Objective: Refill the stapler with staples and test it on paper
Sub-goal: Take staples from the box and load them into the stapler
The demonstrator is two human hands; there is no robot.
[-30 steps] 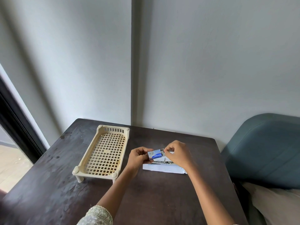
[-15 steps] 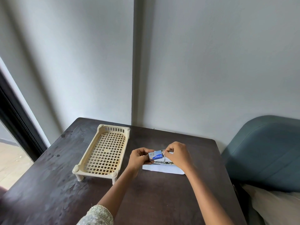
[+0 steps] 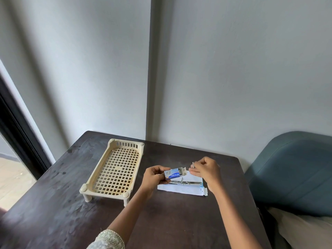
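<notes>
My left hand (image 3: 154, 177) grips a small blue staple box (image 3: 172, 174), its inner tray slid out to the right with staples showing. Just right of the box, my right hand (image 3: 206, 170) pinches a small strip of staples (image 3: 193, 165) between thumb and fingertips. A metal stapler (image 3: 186, 182) lies opened out flat on a folded white paper (image 3: 181, 189), directly below the box and between my hands. The paper rests on the dark wooden table (image 3: 161, 221).
A cream plastic lattice tray on short legs (image 3: 115, 169) stands left of my hands. A blue-grey upholstered chair (image 3: 296, 173) sits off the table's right edge. Grey walls meet in a corner behind the table; a dark door frame runs along the left.
My right hand has pulled away from the box to the right, holding a strip of staples. The box's tray now stands slid open.
</notes>
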